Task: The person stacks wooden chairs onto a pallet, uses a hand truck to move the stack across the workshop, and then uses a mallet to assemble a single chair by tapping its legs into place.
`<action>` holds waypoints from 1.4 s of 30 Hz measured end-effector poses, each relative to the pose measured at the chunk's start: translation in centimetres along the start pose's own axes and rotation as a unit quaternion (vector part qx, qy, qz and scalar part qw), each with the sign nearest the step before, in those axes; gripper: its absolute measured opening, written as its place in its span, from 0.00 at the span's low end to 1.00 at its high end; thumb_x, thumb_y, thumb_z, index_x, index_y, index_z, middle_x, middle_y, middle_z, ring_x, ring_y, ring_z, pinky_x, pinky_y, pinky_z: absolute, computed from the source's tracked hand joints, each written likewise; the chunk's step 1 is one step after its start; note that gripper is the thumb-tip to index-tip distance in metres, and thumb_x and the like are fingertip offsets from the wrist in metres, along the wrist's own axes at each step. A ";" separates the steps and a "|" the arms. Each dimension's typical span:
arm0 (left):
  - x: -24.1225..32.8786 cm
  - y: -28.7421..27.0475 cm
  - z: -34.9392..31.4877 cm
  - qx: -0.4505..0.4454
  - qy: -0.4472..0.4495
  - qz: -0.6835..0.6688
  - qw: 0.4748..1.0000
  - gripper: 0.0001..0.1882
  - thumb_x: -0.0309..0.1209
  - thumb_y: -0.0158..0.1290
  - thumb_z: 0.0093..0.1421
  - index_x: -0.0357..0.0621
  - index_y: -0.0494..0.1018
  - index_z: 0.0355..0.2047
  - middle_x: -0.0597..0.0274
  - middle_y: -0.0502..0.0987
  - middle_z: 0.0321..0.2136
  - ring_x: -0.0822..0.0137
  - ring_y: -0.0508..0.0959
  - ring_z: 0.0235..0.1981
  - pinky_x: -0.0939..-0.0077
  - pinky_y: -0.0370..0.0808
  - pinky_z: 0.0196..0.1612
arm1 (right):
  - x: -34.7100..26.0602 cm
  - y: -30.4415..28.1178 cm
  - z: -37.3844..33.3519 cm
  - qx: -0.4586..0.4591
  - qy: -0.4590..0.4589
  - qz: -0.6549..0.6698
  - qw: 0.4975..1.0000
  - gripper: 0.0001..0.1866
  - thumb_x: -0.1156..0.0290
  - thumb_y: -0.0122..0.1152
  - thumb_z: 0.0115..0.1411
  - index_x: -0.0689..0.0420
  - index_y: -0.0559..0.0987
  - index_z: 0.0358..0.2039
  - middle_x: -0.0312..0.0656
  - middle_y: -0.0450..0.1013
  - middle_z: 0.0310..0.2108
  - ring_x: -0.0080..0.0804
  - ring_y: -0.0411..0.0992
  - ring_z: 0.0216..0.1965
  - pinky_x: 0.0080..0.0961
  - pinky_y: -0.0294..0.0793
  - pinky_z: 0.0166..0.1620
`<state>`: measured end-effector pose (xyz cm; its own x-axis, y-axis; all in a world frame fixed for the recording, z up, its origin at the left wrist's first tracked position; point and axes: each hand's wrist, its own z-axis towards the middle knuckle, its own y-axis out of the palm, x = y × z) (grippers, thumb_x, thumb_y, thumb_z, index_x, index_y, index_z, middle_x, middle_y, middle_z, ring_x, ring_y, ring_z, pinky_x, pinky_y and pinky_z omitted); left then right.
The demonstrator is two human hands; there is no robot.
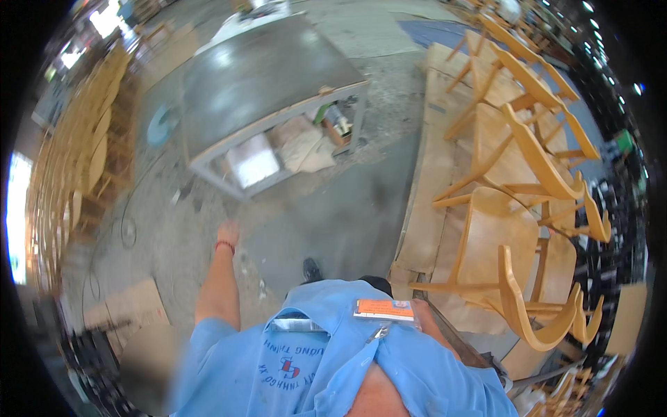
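My left hand (228, 232) hangs at my side over the concrete floor, with a red band at the wrist. Nothing shows in it, though its fingers are too foreshortened to make out. The grey-topped workbench (267, 69) ahead is nearest to that hand, but apart from it. Of my right arm (432, 323), only a piece of forearm shows beside my blue shirt; the hand itself is hidden. To my right, several light wooden chairs (497, 222) with curved backrests stand in a row on brown cardboard (425, 174).
Under the bench top, a shelf holds a white box (253, 161), a beige cloth (306, 144) and small containers. Stacked wooden parts (104, 135) line the left side. A thin cable (124, 222) runs over the floor. Flat cardboard (135, 306) lies at lower left.
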<state>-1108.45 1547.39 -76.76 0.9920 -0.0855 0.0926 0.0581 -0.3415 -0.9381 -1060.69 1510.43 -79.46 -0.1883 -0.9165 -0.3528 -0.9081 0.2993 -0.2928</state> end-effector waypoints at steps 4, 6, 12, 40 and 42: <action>15.9 -8.0 15.3 0.026 0.022 -0.487 0.873 0.18 0.37 0.48 0.56 0.35 0.75 0.40 0.45 0.78 0.36 0.52 0.77 0.40 0.68 0.72 0.44 | -1.2 1.4 1.6 0.056 0.029 0.146 0.987 0.11 0.65 0.54 0.55 0.56 0.76 0.36 0.38 0.70 0.23 0.27 0.66 0.18 0.26 0.67 0.22; 23.9 -10.1 19.1 -0.007 0.126 -0.486 0.865 0.18 0.38 0.48 0.57 0.36 0.75 0.40 0.48 0.78 0.36 0.54 0.76 0.41 0.69 0.71 0.45 | -1.6 1.4 2.8 0.025 0.021 0.120 0.992 0.10 0.66 0.54 0.56 0.55 0.77 0.36 0.38 0.70 0.23 0.27 0.66 0.17 0.24 0.66 0.22; 35.7 -8.8 24.3 -0.140 0.296 -0.292 0.899 0.19 0.40 0.46 0.58 0.36 0.74 0.41 0.46 0.76 0.41 0.52 0.75 0.45 0.65 0.69 0.49 | -5.6 -0.9 11.2 -0.060 0.019 0.037 0.997 0.08 0.68 0.53 0.56 0.57 0.76 0.34 0.40 0.70 0.22 0.29 0.67 0.18 0.28 0.66 0.20; 67.0 -18.8 58.5 -0.314 0.288 -0.266 0.865 0.22 0.43 0.45 0.60 0.35 0.75 0.40 0.46 0.77 0.40 0.52 0.75 0.44 0.66 0.69 0.48 | -58.9 -24.7 37.0 0.023 0.014 0.043 0.999 0.16 0.67 0.60 0.54 0.58 0.78 0.43 0.42 0.75 0.31 0.30 0.72 0.28 0.29 0.69 0.24; 72.5 -20.7 61.9 -0.308 0.299 -0.278 0.860 0.22 0.43 0.46 0.60 0.35 0.74 0.41 0.46 0.77 0.40 0.51 0.75 0.45 0.66 0.69 0.49 | -59.9 -25.2 39.0 -0.017 0.071 0.032 0.997 0.13 0.68 0.59 0.54 0.57 0.78 0.39 0.41 0.74 0.29 0.30 0.71 0.25 0.30 0.68 0.23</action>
<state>-1030.80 1606.24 -71.28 0.5852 -0.1516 0.7966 0.2523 -0.8995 -0.3566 -1011.91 1568.09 -85.60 -0.2946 -0.9250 -0.2400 -0.9045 0.3510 -0.2425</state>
